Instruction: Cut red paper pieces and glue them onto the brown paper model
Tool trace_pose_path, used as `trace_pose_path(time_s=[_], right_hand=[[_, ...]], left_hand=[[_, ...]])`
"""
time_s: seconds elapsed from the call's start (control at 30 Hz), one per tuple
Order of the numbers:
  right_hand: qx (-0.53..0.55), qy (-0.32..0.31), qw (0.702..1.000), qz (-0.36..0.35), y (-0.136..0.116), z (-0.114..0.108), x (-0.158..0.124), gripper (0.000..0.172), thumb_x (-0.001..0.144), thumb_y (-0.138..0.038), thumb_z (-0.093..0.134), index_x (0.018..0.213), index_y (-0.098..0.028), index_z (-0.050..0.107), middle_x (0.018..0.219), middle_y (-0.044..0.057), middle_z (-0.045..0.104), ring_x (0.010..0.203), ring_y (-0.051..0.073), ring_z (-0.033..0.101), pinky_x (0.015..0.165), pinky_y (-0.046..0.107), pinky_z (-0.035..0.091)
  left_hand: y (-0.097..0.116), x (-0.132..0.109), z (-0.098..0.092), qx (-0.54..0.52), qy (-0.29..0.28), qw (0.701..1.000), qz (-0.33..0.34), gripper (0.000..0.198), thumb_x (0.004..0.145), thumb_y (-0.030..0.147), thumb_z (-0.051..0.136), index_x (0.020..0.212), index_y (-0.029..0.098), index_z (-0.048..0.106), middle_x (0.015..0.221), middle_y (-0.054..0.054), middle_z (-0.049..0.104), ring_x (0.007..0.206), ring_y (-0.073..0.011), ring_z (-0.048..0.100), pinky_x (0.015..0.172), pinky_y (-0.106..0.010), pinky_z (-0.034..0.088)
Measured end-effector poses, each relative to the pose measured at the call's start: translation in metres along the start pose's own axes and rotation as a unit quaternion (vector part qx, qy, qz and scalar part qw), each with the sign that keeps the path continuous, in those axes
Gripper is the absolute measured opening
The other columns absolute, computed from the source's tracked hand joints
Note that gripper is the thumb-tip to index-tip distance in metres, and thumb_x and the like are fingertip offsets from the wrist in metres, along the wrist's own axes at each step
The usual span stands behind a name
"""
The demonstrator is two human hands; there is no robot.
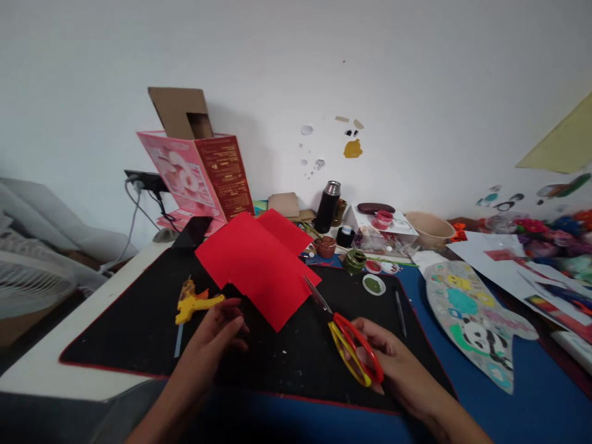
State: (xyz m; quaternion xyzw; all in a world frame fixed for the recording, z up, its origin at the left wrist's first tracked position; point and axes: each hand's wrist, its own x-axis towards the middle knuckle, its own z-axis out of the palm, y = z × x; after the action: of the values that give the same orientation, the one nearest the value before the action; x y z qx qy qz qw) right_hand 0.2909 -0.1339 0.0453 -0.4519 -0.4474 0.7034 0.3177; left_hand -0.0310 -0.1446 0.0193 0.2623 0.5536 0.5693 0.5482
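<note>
Two hands (391, 357), one pair of scissors (341, 322)

White wall (259, 55) with small coloured patches (353, 148) behind a blue-and-white tabletop (541, 388).

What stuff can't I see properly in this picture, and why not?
All in the head view:
Right hand: partly hidden behind the scissors.
Black mat: part covered by red paper.
White fan: cut off by the left edge.
Lettering on the box: too small to read.
</note>
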Motion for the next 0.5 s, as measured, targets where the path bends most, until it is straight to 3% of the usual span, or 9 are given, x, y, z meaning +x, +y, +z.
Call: trace_pose_path(time_s=[0.07, 0.17, 0.23, 0.33, 0.5], right_hand=[[0.015, -0.023, 1.000, -0.005, 0.001, 0.010, 0.004, 0.057, 0.073, -0.064, 0.091, 0.099, -0.021, 0.065, 0.073, -0.005, 0.055, 0.053, 0.007, 0.033, 0.041, 0.016, 0.028], [0.017, -0.056, 0.998, -0.008, 0.001, 0.026, 0.011, 0.057, 0.072, -0.063, 0.092, 0.099, -0.021, 0.066, 0.081, -0.001, 0.063, 0.057, 0.008, 0.041, 0.045, 0.017, 0.032], [0.015, -0.082, 0.996, -0.013, 0.001, 0.036, 0.015, 0.055, 0.072, -0.061, 0.094, 0.098, -0.020, 0.068, 0.086, 0.002, 0.067, 0.064, 0.010, 0.049, 0.051, 0.017, 0.037], [0.025, -0.113, 0.993, -0.009, 0.009, 0.043, 0.022, 0.053, 0.073, -0.059, 0.094, 0.100, -0.020, 0.069, 0.089, 0.002, 0.067, 0.071, 0.011, 0.055, 0.056, 0.018, 0.040], [0.061, -0.109, 0.992, 0.016, 0.028, 0.045, 0.034, 0.064, 0.081, -0.065, 0.086, 0.124, -0.023, 0.064, 0.089, 0.001, 0.067, 0.060, 0.008, 0.053, 0.049, 0.017, 0.036]], left_hand=[[0.004, -0.003, 0.009, 0.001, -0.053, 0.998, -0.012, 0.047, 0.073, 0.042, 0.091, 0.110, 0.017, 0.077, 0.089, -0.008, 0.070, 0.070, -0.0218, 0.067, 0.050, -0.029, 0.052], [0.003, -0.005, 0.029, -0.048, -0.138, 0.985, -0.096, 0.056, 0.072, 0.057, 0.090, 0.107, 0.016, 0.077, 0.089, -0.007, 0.068, 0.061, -0.0161, 0.061, 0.043, -0.024, 0.040], [0.001, -0.002, 0.040, -0.090, -0.150, 0.977, -0.122, 0.059, 0.072, 0.063, 0.089, 0.105, 0.016, 0.075, 0.082, -0.003, 0.065, 0.054, -0.0104, 0.053, 0.041, -0.020, 0.029], [-0.002, 0.005, 0.046, -0.109, -0.145, 0.978, -0.107, 0.056, 0.071, 0.065, 0.090, 0.091, 0.017, 0.070, 0.069, 0.002, 0.058, 0.048, -0.0066, 0.044, 0.041, -0.019, 0.019], [-0.003, 0.011, 0.045, -0.069, -0.153, 0.985, -0.049, 0.053, 0.071, 0.062, 0.091, 0.077, 0.019, 0.060, 0.061, 0.004, 0.056, 0.045, -0.0072, 0.045, 0.040, -0.019, 0.023]])
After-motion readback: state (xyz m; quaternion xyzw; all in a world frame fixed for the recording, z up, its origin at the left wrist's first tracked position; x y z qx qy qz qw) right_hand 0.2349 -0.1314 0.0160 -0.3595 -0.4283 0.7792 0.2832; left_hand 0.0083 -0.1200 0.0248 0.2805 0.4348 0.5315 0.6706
